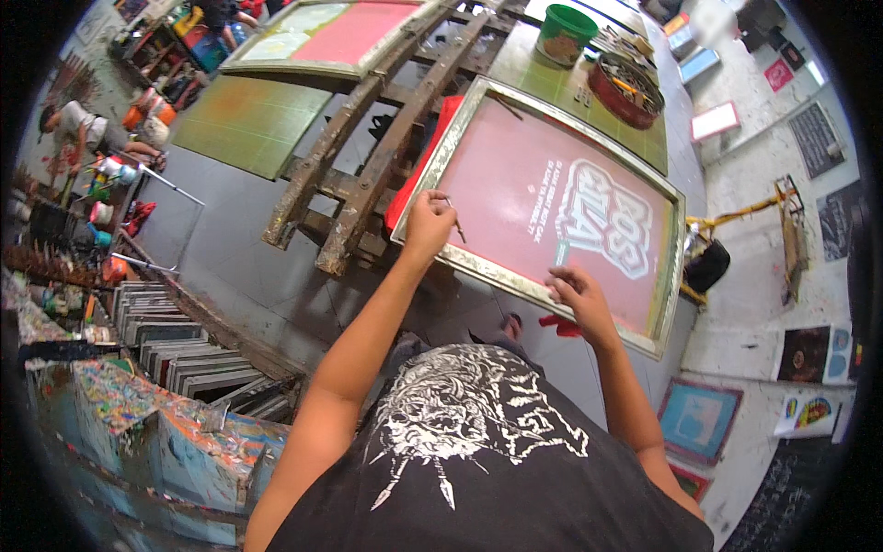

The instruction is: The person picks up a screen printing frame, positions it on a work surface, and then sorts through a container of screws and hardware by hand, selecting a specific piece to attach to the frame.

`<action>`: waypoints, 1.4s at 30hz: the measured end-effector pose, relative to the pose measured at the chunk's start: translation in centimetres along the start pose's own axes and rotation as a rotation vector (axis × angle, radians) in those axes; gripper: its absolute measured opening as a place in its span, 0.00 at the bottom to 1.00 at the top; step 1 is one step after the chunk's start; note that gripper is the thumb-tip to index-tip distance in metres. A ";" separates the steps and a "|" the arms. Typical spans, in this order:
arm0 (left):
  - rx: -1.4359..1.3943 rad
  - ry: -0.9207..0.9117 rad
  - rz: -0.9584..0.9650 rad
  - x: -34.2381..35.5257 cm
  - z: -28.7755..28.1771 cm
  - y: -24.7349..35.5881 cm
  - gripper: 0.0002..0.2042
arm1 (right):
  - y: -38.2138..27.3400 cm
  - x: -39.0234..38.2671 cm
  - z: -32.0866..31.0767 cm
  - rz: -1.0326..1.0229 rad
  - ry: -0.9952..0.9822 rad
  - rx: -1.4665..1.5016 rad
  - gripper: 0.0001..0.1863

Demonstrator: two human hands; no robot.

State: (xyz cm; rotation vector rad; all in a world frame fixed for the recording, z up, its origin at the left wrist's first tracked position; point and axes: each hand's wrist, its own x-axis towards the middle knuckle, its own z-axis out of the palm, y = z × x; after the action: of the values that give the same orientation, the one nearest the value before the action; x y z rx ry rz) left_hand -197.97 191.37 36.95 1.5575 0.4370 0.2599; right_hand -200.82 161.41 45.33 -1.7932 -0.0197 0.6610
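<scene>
A large printing screen (501, 198) lies before me, a pale frame worn and stained, with pinkish mesh and white lettering. At its left near corner my left hand (430, 224) is closed, with a thin dark stick-like piece (459, 230) at its fingertips. My right hand (578, 299) reaches over the near edge of the frame. Its fingers are pinched at a small pale teal strip (561, 252) above the mesh, whose kind I cannot make out. Another short dark strip (509, 109) shows near the screen's far left corner. Red cloth (440, 147) shows under the frame's left side.
A green bucket (565, 35) and a round tin with tools (625, 89) stand beyond the screen. Stained wooden rails (368, 175) run at left, near a green board (246, 124) and another screen (336, 37). Stacked frames (175, 345) fill the lower left. A person (87, 133) crouches far left.
</scene>
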 end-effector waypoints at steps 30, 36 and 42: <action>0.921 0.334 0.297 -15.5 18.7 3.9 0.19 | 16.6 -8.3 -37.6 0.067 -0.071 0.038 0.14; 0.719 0.416 0.226 -24.6 26.1 4.7 0.12 | 15.4 -3.7 -41.7 -0.152 -0.147 0.125 0.11; 0.628 0.610 0.074 -30.4 36.3 4.0 0.09 | 15.5 -0.4 -50.2 -0.310 -0.341 -0.036 0.10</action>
State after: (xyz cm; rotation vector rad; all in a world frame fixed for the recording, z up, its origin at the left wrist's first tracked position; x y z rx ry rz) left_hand -209.32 145.56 42.62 2.0998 1.0078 0.7148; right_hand -183.80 111.91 40.47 -1.6456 -0.5320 0.7345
